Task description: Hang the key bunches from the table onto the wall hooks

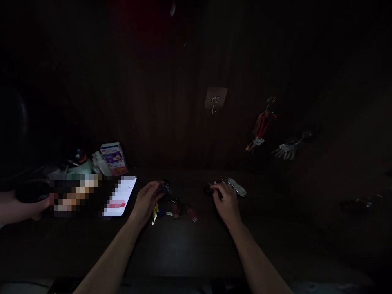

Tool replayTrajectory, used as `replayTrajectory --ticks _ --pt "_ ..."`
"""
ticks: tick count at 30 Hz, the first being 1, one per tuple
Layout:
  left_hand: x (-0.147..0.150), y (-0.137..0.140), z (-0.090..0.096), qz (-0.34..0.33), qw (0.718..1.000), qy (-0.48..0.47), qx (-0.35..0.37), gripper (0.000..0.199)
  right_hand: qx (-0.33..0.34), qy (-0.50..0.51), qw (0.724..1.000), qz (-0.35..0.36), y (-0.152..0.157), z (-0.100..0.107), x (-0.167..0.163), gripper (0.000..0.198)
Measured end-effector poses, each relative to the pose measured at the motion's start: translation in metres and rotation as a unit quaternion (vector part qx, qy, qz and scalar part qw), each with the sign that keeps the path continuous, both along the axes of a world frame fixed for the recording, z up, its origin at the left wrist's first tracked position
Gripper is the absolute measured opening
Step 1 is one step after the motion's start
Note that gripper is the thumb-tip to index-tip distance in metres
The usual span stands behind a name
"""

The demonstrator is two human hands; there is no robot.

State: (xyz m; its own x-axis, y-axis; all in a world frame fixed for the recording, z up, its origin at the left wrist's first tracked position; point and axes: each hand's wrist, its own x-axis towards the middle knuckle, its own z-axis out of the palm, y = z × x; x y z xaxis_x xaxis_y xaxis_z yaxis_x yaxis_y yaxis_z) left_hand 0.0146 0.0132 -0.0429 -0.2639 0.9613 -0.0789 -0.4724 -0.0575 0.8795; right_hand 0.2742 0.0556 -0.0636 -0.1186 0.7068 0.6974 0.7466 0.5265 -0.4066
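Keys (161, 213), yellow and blue with red tags, lie beside the left hand (146, 200), its fingers curled; the right hand (226, 198) bends low, half-curled, beside a pale oblong fob (237, 188). I can't tell either grip.

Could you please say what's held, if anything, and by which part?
Too dark to tell; left hand is at a key bunch's clip, right hand at a keychain.

The left hand (146, 202) hides part of a key bunch (175, 211) — its grip is too dark to read. The right hand (226, 200) covers part of a second bunch (237, 187). Pixel blocks mask some of the phone (127, 196); the left edge cuts off another person's arm (18, 211) — the bottom edge, both forearms (112, 255).
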Motion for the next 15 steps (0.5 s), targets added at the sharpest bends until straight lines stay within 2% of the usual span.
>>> replayTrajectory --ticks 4,7,11,15 --pt "-0.005 0.002 -0.002 0.023 0.999 -0.036 0.003 0.029 -0.012 0.002 1.0 0.018 -0.003 0.002 -0.006 0.017" --pt "-0.007 0.004 -0.003 0.046 0.999 -0.022 0.003 0.03 -0.034 -0.024 0.995 0.096 -0.013 0.01 -0.021 0.019" --pt "-0.006 0.005 -0.003 0.041 0.999 -0.001 -0.003 0.029 -0.083 -0.12 0.958 0.248 -0.029 0.02 -0.049 0.026" --pt "-0.004 0.003 -0.001 0.029 1.0 0.01 -0.006 0.029 -0.125 -0.172 0.931 0.297 -0.036 0.02 -0.065 0.037"
